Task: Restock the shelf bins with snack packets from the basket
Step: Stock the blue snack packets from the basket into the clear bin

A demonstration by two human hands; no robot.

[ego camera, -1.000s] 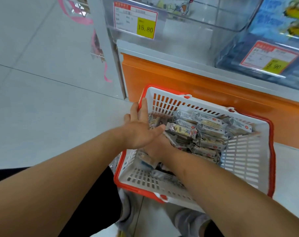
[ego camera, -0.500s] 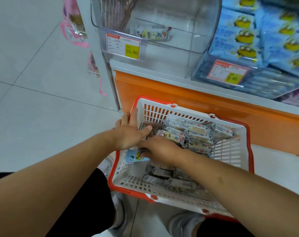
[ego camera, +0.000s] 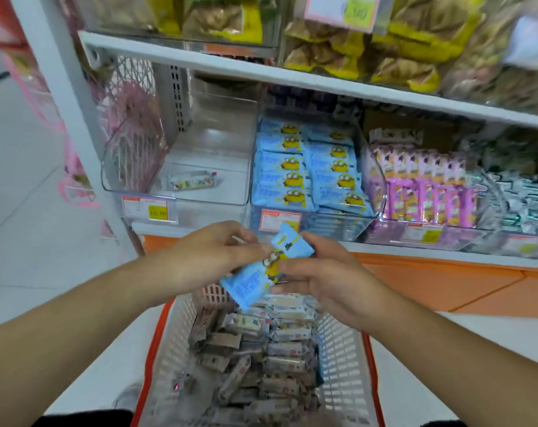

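Your hands have lifted a blue packet (ego camera: 269, 266) from the basket (ego camera: 175, 340) (both pinching it); next, probably the blue-packet bin (ego camera: 375, 211).

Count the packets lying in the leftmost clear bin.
1: a single packet lies on the floor of the leftmost clear bin, near its front wall. The bin's walls are see-through, so nothing else seems hidden inside.

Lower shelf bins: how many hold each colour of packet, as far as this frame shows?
Bin of blue packets: 1
Bin of purple packets: 1
Bin of grey-white packets: 1
Bin with a single pale packet: 1
Total: 4 bins
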